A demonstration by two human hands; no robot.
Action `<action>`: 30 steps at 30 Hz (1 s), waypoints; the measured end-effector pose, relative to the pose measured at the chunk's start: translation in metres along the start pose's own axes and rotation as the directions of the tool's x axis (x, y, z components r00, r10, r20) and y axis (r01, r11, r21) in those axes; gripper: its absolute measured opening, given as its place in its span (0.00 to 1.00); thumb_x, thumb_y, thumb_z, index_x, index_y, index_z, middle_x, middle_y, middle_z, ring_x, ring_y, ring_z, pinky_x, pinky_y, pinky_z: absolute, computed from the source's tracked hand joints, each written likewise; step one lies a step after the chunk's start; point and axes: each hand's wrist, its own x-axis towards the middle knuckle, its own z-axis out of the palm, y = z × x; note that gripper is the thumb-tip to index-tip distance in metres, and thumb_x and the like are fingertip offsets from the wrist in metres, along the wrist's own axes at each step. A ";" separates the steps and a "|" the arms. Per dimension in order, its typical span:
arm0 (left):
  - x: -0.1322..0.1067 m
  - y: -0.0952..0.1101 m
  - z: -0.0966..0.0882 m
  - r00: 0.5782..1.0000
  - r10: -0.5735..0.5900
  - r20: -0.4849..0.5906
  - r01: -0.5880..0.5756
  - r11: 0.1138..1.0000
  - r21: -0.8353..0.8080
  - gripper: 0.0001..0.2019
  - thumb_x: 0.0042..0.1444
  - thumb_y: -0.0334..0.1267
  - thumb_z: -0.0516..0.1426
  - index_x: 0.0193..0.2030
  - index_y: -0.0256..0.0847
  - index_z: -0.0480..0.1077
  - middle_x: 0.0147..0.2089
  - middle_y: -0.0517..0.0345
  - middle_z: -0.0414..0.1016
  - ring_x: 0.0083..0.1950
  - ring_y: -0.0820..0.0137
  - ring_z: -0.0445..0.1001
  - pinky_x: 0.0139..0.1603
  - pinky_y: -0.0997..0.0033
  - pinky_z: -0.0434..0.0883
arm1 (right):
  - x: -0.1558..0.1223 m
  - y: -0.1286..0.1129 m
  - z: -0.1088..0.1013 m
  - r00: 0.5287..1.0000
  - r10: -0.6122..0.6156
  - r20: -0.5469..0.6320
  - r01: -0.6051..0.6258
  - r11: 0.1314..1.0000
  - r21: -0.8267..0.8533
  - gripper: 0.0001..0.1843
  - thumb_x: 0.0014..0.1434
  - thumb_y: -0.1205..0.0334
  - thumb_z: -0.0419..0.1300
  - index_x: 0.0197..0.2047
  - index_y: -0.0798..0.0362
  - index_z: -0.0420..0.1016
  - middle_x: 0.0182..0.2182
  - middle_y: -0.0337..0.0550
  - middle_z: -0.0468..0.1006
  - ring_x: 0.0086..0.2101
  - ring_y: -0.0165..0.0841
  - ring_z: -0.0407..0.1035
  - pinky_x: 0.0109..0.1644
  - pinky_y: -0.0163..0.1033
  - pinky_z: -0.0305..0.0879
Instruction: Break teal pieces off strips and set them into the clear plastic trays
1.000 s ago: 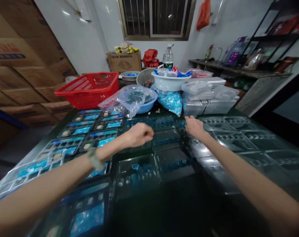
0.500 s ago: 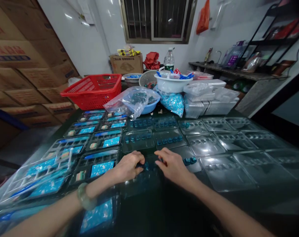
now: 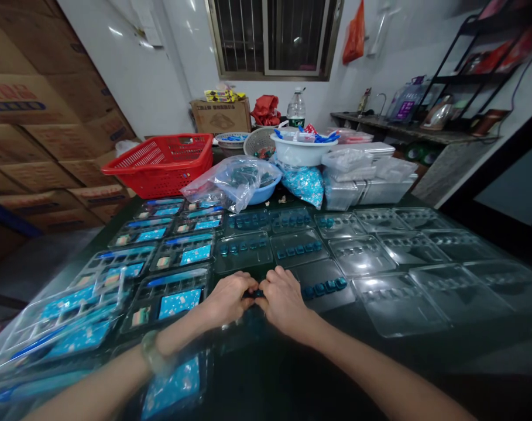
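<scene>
small dark block: middle of the frame, between left grip and right grip, about as near to each; long side: can't tell | both grips: fingers bent in close, can't tell if pinching | clear tray: right of right grip

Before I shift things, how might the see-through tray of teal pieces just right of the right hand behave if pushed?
The tray looks like thin, glossy plastic, so probably light and slightly flexible. Flat and wide, it would likely slide rather than tip. The teal pieces sit in a row, apparently separate, so a jolt might unsettle them.
</scene>
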 end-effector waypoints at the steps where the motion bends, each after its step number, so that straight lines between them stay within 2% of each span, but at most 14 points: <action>1: -0.001 -0.001 0.000 1.000 -0.005 0.000 0.005 1.000 -0.004 0.04 0.47 0.32 0.53 0.31 0.41 0.68 0.33 0.58 0.68 0.36 0.68 0.68 0.36 0.72 0.63 | 0.001 -0.002 0.001 1.000 0.003 -0.002 -0.003 1.000 0.014 0.07 0.54 0.59 0.54 0.32 0.52 0.70 0.31 0.42 0.67 0.37 0.36 0.57 0.37 0.40 0.52; 6: -0.005 -0.004 0.002 0.999 -0.029 -0.025 0.028 0.999 -0.022 0.03 0.48 0.32 0.53 0.30 0.41 0.67 0.31 0.60 0.68 0.32 0.70 0.67 0.33 0.73 0.62 | 0.000 -0.008 0.008 0.998 0.059 -0.038 -0.055 0.994 0.089 0.06 0.53 0.68 0.52 0.30 0.52 0.69 0.29 0.41 0.68 0.36 0.34 0.58 0.38 0.39 0.51; 10: -0.007 -0.002 0.003 0.998 -0.034 -0.056 0.032 0.999 -0.025 0.05 0.48 0.30 0.52 0.29 0.41 0.68 0.31 0.60 0.67 0.34 0.70 0.67 0.34 0.73 0.62 | 0.001 -0.009 0.011 0.991 0.112 -0.070 -0.107 0.992 0.061 0.03 0.50 0.65 0.54 0.30 0.54 0.68 0.31 0.43 0.68 0.37 0.36 0.58 0.39 0.41 0.50; 14: -0.009 -0.001 0.001 0.997 -0.036 -0.072 0.033 0.999 -0.041 0.04 0.47 0.30 0.52 0.27 0.41 0.67 0.30 0.60 0.67 0.33 0.70 0.67 0.33 0.73 0.62 | 0.002 -0.009 0.012 0.996 0.062 -0.060 -0.060 0.998 0.035 0.02 0.49 0.66 0.54 0.28 0.54 0.67 0.29 0.43 0.68 0.35 0.35 0.58 0.38 0.40 0.49; 19: -0.013 0.005 -0.008 0.989 -0.077 -0.129 0.063 0.992 -0.111 0.07 0.49 0.32 0.52 0.35 0.41 0.68 0.35 0.58 0.70 0.37 0.68 0.68 0.36 0.71 0.64 | 0.002 -0.008 0.014 0.992 0.071 -0.105 -0.058 0.990 0.126 0.05 0.48 0.68 0.54 0.31 0.53 0.68 0.30 0.41 0.69 0.35 0.35 0.58 0.38 0.39 0.49; 24: -0.015 0.012 -0.011 0.994 -0.061 -0.087 0.038 0.967 -0.250 0.10 0.51 0.33 0.50 0.40 0.41 0.68 0.34 0.59 0.73 0.36 0.68 0.70 0.36 0.72 0.65 | 0.005 -0.005 0.010 0.982 0.104 -0.159 -0.057 0.959 0.279 0.05 0.50 0.71 0.53 0.30 0.53 0.67 0.29 0.38 0.69 0.35 0.31 0.58 0.37 0.36 0.49; 27: -0.014 0.010 -0.007 0.993 -0.073 -0.090 0.059 0.987 -0.148 0.10 0.50 0.33 0.52 0.39 0.42 0.69 0.34 0.59 0.73 0.37 0.67 0.70 0.37 0.70 0.64 | 0.005 0.001 0.003 0.976 0.118 -0.186 -0.064 0.960 0.274 0.06 0.54 0.70 0.51 0.29 0.52 0.68 0.29 0.38 0.69 0.35 0.31 0.58 0.37 0.36 0.49; 30: -0.011 0.004 -0.001 0.996 -0.063 -0.069 0.062 0.998 -0.016 0.08 0.47 0.33 0.54 0.35 0.44 0.71 0.35 0.57 0.72 0.39 0.64 0.68 0.39 0.68 0.63 | 0.000 0.007 -0.001 0.980 0.107 -0.169 -0.072 0.977 0.203 0.07 0.55 0.67 0.52 0.30 0.52 0.70 0.31 0.39 0.70 0.36 0.32 0.58 0.38 0.38 0.49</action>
